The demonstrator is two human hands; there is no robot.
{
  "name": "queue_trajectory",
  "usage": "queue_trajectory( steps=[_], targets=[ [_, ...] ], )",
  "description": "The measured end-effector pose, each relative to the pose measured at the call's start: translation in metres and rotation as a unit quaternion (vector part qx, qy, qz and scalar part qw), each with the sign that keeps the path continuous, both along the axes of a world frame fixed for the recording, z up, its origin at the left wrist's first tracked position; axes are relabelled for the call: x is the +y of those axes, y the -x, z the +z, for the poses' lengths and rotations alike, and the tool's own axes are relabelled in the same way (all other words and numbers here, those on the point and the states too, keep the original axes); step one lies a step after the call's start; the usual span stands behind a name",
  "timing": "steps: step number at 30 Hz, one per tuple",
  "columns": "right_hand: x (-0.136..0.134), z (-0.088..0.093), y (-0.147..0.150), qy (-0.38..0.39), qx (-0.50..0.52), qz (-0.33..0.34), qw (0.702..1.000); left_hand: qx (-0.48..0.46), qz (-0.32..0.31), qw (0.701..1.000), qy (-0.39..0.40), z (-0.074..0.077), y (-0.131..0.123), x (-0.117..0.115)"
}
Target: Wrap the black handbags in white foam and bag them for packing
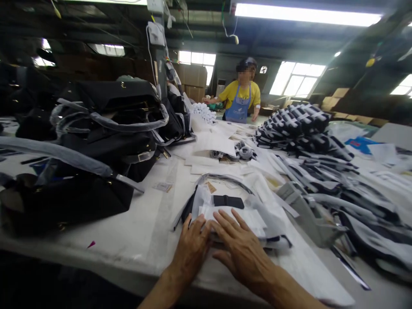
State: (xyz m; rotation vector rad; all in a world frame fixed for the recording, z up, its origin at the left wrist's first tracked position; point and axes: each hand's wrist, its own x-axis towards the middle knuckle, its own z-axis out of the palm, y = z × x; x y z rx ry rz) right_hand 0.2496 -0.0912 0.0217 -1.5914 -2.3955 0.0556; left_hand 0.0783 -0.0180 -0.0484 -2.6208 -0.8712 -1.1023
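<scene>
A black handbag wrapped in white paper (254, 216) lies flat near the table's front edge. Its plastic-covered handle (225, 177) arcs away at the back, and a black strap piece (228, 201) shows on top. My left hand (192, 244) rests on the lower left of the wrapping, its fingers slightly bent and apart. Beside it, my right hand (240, 244) lies with fingers spread on the white paper. The two hands nearly touch at the fingertips. Neither holds anything.
Black handbags (106, 141) are piled at the left. On the right stand a grey tape dispenser (307, 216), a stack of black-and-white wrapped straps (294, 124) and more wrapped handles (360, 206). A person in a blue apron (238, 107) stands across the table (144, 223).
</scene>
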Motion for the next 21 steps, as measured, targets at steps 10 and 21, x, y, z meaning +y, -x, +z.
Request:
queue_trajectory(
  steps=[10,21],
  targets=[
    [0.028,0.027,-0.031,0.091,0.113,-0.067,0.987,0.071,-0.037,0.993,0.091,0.032,0.010,0.000],
    [0.099,0.010,-0.058,0.194,0.029,-0.126,0.973,-0.001,-0.083,0.996,0.019,0.010,0.033,-0.008]
  ],
)
